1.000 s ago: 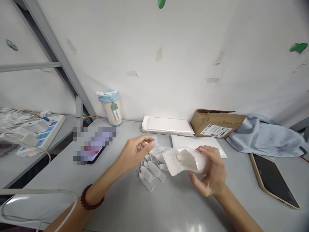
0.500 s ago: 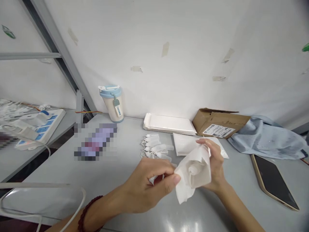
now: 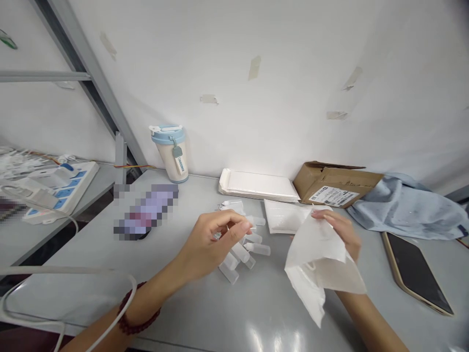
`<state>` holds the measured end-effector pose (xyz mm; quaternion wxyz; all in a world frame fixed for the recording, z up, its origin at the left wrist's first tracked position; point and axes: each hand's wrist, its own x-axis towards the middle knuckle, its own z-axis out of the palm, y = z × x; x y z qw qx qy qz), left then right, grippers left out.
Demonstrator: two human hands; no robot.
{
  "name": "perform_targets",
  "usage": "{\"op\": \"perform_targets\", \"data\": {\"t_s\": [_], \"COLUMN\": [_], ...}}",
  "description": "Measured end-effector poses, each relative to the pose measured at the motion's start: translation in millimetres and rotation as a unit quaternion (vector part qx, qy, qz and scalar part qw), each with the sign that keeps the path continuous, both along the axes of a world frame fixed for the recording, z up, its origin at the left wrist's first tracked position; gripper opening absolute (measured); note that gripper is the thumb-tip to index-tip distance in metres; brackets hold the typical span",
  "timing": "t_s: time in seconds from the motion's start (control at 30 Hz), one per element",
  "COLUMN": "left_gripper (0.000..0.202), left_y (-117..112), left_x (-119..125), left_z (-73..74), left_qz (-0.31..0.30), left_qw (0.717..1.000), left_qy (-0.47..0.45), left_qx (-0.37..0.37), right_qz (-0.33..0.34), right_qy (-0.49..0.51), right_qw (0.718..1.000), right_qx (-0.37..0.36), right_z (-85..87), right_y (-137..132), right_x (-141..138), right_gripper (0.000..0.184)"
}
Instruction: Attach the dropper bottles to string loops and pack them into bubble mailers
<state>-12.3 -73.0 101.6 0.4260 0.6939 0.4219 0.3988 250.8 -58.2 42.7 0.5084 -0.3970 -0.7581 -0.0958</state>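
Note:
My right hand (image 3: 344, 237) grips a white padded envelope (image 3: 311, 244) by its upper edge. The envelope's mouth gapes toward me, its flap hanging down, and a small pale loop shows inside. Above a pile of small translucent plastic bottles (image 3: 258, 249) is my left hand (image 3: 216, 239), thumb and fingers curled together. Whatever those fingers hold, if anything, is hidden. The hand covers part of the pile. Just behind the envelope lies a filled white packet (image 3: 284, 216).
White padded envelopes (image 3: 260, 185) lie stacked by the wall, beside an open cardboard box (image 3: 337, 183) and a blue-grey cloth (image 3: 406, 208). A phone (image 3: 417, 274) lies at right. At left stand a lidded cup (image 3: 170, 156) and a power strip (image 3: 68, 188); a white cable (image 3: 73, 270) crosses the front left.
My left hand has let go of the envelope's edge and moved left to the bottles. My right hand has shifted slightly right, tipping the envelope so less of its inside shows.

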Motion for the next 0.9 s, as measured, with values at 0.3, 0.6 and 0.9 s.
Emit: {"op": "perform_targets", "data": {"t_s": [0.3, 0.6, 0.9], "left_gripper": [0.027, 0.038, 0.036], "left_y": [-2, 4, 4], "left_x": [10, 15, 19], "left_z": [-3.9, -24.3, -21.7], "left_qz": [-0.158, -0.045, -0.058], "left_qw": [0.985, 0.986, 0.989], "left_qy": [0.053, 0.086, -0.009], "left_qx": [-0.048, -0.133, -0.138], "right_qz": [0.030, 0.018, 0.004], "right_qy": [-0.184, -0.226, -0.277], "right_qw": [0.982, 0.974, 0.961], "right_qx": [0.018, -0.015, 0.005], "right_z": [9.9, 2.1, -2.1], "right_y": [-6, -9, -17], "right_x": [-13, -25, -42], "right_gripper": [0.054, 0.071, 0.051]}}
